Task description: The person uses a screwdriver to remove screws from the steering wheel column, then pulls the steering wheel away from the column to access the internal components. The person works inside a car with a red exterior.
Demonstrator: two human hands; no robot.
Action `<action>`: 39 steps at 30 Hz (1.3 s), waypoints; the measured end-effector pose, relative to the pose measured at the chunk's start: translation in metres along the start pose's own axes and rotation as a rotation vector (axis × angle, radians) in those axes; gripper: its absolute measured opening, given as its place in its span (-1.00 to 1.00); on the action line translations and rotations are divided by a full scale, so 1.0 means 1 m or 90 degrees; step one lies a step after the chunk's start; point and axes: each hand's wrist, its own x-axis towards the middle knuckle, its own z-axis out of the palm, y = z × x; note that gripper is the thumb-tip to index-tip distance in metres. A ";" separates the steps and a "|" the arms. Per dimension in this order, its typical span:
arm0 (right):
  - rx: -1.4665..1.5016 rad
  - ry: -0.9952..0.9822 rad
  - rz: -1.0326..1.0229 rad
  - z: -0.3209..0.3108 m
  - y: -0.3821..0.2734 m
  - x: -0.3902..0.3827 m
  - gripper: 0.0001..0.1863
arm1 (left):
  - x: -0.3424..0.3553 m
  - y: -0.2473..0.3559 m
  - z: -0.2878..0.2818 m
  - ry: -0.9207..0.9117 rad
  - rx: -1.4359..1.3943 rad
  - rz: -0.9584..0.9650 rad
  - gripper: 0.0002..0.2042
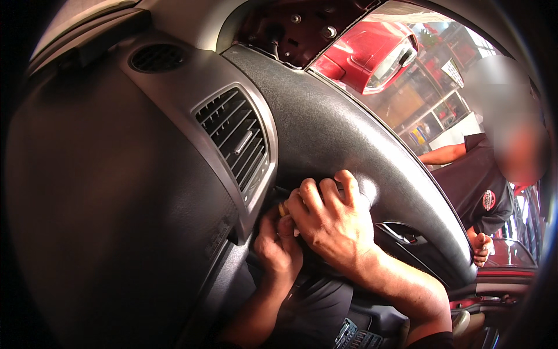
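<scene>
Dashboard [116, 203]: smooth, dark, slatted vent [232, 142].
Door panel [325, 131]: curved, grained black.
Right hand [334, 224]: half-curled, by panel; grip unclear.
Left hand [278, 244]: curled below it; grip unclear.
Case [356, 337]: blue-grey, slotted; contents indistinct.
Yellow piece [283, 209]: between hands, partly hidden.

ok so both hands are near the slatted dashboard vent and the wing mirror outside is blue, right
The colour is wrong: the head view shows a red wing mirror outside. The left hand and right hand are indeed near the slatted dashboard vent.
</scene>
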 end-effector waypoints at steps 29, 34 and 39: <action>0.038 0.049 0.008 0.019 0.019 0.002 -0.57 | 0.005 -0.024 0.029 0.014 -0.112 0.071 -0.54; 0.037 0.014 0.029 0.019 0.016 0.002 -0.48 | 0.003 -0.032 0.036 0.064 -0.171 0.174 -0.55; 0.019 0.111 0.013 0.029 0.016 0.001 -0.57 | 0.007 -0.029 0.031 0.014 -0.138 0.077 -0.55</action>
